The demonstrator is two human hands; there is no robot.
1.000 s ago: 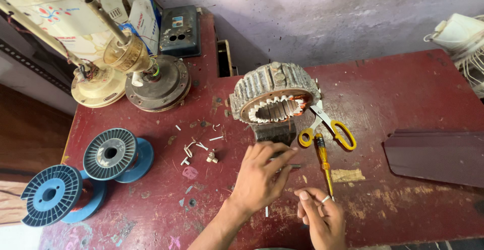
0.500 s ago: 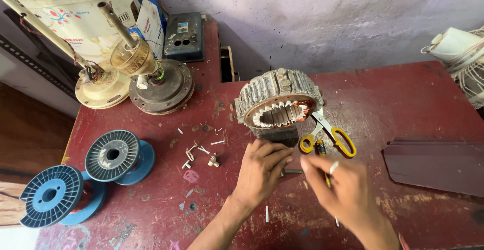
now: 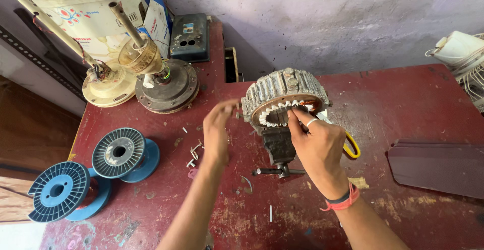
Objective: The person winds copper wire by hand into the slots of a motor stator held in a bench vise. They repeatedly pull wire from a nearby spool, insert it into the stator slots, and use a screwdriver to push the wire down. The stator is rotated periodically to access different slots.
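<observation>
Working on a motor stator (image 3: pixel 285 99) clamped in a small vise (image 3: pixel 276 149) on the red table (image 3: pixel 403 104).
Head view: pinching at white slot liners with right hand (image 3: pixel 315 146); raising left hand (image 3: pixel 217 129) beside it, loosely curled, empty; leaving most slots unwound; keeping blue wire spools (image 3: pixel 91 172) well apart.

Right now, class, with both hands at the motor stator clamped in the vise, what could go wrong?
1. The right hand has fingertips inside the stator; the core's edges might cut them.
2. The ring on that hand could snag in a slot.
3. The yellow-handled scissors lie under the right hand and might get knocked.
</observation>
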